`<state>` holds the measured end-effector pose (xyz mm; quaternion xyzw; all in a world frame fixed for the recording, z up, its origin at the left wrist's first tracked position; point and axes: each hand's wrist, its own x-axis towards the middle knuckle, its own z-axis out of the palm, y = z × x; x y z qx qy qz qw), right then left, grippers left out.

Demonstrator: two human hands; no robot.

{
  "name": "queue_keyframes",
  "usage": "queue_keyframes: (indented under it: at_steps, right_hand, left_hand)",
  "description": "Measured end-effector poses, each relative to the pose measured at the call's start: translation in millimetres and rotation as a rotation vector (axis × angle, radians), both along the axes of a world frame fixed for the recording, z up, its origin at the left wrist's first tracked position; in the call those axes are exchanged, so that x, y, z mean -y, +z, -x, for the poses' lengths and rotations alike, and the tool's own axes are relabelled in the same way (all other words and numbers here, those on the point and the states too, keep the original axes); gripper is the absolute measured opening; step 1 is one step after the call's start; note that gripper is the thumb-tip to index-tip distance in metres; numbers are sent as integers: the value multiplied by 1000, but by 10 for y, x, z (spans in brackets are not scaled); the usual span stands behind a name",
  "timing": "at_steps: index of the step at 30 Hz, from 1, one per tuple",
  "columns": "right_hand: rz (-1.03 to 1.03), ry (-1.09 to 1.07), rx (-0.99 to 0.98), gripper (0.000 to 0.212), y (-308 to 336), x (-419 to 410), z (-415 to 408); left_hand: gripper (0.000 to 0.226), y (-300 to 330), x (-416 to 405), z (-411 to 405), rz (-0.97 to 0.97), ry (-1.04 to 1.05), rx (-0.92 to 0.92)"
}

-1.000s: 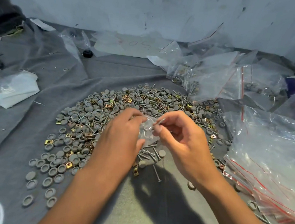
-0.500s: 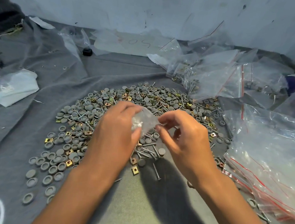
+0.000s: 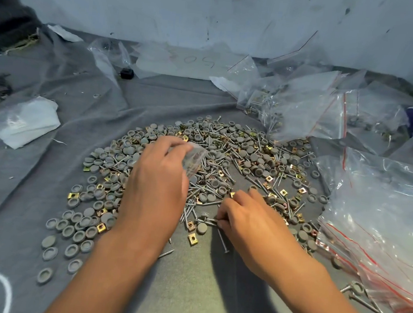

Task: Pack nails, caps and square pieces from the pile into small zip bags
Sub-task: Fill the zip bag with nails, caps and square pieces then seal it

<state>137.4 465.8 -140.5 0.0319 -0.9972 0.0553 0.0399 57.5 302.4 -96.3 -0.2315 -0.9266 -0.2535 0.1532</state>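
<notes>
1. Clear plastic small zip bag [image 3: 193,158] pinched in left hand [image 3: 157,184], held above pile [image 3: 199,170]; mouth soft, could sag so parts miss it.
2. Right hand [image 3: 247,223] down at pile's near edge, fingers curled onto nails [image 3: 207,222]; grip on one – can't tell. Thin shafts could slip or tangle w/ neighbours.
3. Bare grey cloth [image 3: 185,283] nearest; stack of bags [image 3: 381,219] crowds right.

The left hand [image 3: 157,177] covers part of the pile [image 3: 237,158] and most of the small zip bag [image 3: 194,159] it holds, whose contents blur behind the plastic. The right hand [image 3: 249,221] hides its own fingertips among the nails, so what they pinch cannot be told. The stack of zip bags [image 3: 381,219] is cut off by the right edge.
</notes>
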Motion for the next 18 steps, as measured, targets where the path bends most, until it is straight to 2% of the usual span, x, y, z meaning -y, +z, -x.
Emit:
queue_keyframes:
  at_steps: [2,3,5,7,8,9,12,18]
  right_hand:
    - [29,3,5,14,0,4,-11]
    - [129,-29,2,8,29,19,10]
    - [394,-113,-6,12,81,41,87]
    - [636,-121,-148,14,138,53,150]
    - [668,-78,-258,11,189,61,165]
    - [668,-34,-349,5,226,68,169]
    - [603,2,-510,9,266,73,211]
    - [408,21,-604,14,222,118,276]
  left_hand:
    - [46,-1,-11,0,-23,-8,-1]
    - [46,2,-14,-3,-33,-15,3]
    - [48,10,-19,-8,-48,-35,11]
    - [51,14,-25,-11,-51,-58,17]
    - [52,12,-31,-12,-51,-71,21]
    - [53,10,-37,-14,-50,-83,28]
    - [56,-5,-59,-35,-44,-116,55]
    - [61,-53,-118,-63,-56,-166,64]
